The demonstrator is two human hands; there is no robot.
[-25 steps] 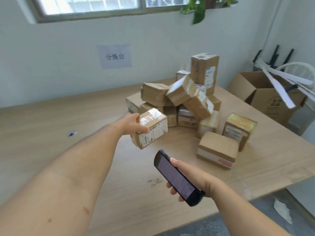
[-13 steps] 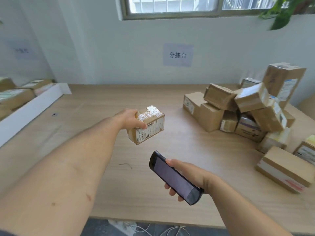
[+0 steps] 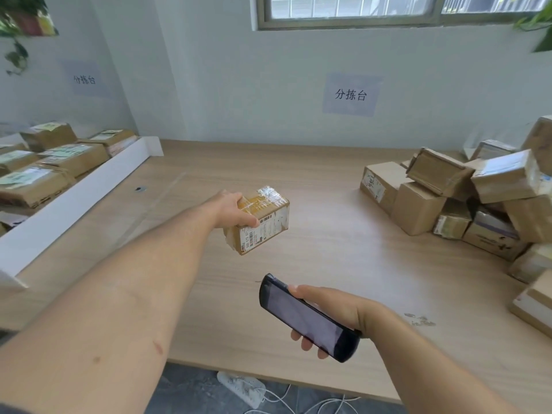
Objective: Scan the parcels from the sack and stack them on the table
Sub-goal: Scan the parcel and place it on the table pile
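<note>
Above the wooden table (image 3: pixel 328 234), left hand (image 3: pixel 236 209) grips a parcel (image 3: pixel 263 222); right hand (image 3: pixel 331 312) clasps a scanner (image 3: pixel 304 316).

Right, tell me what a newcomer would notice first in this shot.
The eye goes first to the left hand gripping a small taped parcel above the middle of the table, barcode label toward the camera. Nearer the camera, the right hand holds a dark handheld scanner, screen up. A jumbled pile of cardboard parcels sits at the table's right, and neater parcels lie far left behind a white divider.
</note>
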